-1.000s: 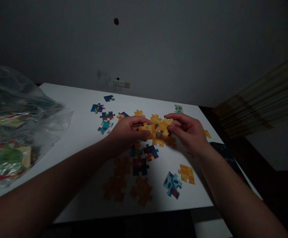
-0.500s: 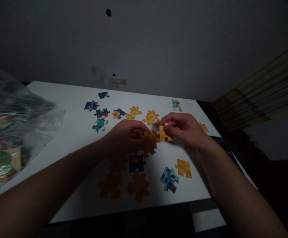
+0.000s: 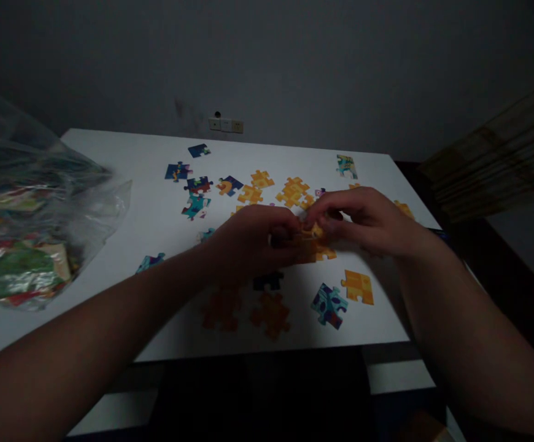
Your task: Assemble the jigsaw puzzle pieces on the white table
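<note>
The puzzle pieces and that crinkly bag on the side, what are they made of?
The puzzle pieces look like flat printed cardboard with a matte finish: thin, stiff, colours only on top, though the dim light leaves it unsure. The bag looks like thin clear plastic: it is see-through, wrinkled and shiny in spots. The table has a smooth white top, maybe laminate.

Your left hand point(image 3: 253, 242) and right hand point(image 3: 363, 221) hide most of the orange puzzle pieces point(image 3: 313, 240) pinched between them. At 9 o'clock, the plastic bag point(image 3: 32, 221) is cropped and blurred.
</note>
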The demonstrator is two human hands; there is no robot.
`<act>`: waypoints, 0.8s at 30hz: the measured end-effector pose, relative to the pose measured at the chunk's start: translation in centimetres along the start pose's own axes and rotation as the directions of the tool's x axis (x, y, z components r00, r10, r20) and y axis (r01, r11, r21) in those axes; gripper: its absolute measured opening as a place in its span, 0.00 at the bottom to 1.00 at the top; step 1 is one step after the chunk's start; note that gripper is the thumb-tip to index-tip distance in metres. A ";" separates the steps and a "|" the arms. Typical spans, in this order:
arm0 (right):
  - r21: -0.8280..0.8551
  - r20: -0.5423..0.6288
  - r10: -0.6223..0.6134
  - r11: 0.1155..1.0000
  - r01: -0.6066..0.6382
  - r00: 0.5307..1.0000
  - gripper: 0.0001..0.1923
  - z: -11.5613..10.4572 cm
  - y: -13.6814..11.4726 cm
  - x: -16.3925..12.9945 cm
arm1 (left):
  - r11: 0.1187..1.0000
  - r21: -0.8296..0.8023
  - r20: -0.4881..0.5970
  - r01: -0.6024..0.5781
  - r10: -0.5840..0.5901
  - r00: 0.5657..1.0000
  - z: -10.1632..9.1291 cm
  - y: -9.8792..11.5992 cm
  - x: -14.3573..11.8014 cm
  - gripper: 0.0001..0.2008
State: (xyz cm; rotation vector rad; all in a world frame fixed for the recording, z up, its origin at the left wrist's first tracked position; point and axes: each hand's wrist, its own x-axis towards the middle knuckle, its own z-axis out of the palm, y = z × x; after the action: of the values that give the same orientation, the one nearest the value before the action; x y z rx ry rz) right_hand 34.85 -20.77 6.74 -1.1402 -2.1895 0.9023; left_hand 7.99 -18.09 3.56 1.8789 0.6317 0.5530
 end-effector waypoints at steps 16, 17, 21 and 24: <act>-0.383 -0.205 0.006 0.920 -0.085 0.979 0.12 -1.9 -3.8 -5.1 | 0.704 0.701 -0.106 0.110 -0.050 0.993 -4.8 5.9 -8.6 0.17; -0.396 -0.246 -0.004 0.913 -0.097 0.969 0.13 -1.3 -4.1 -6.5 | 0.693 0.709 -0.134 0.128 -0.046 0.990 -3.9 5.3 -10.4 0.17; -0.399 -0.346 -0.103 0.916 -0.047 0.932 0.14 3.4 -4.6 -12.1 | 0.577 0.796 -0.249 0.182 0.037 0.968 2.9 2.6 -15.8 0.22; -0.387 -0.374 -0.158 0.922 0.001 0.914 0.15 8.0 -4.8 -14.8 | 0.525 0.817 -0.316 0.239 0.061 0.947 8.3 1.6 -17.0 0.36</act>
State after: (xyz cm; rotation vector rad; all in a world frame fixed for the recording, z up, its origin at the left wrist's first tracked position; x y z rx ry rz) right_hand 34.57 -37.87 3.19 -1.2633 -2.0888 0.1751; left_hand 0.70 -35.36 0.52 2.6823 1.4071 0.5069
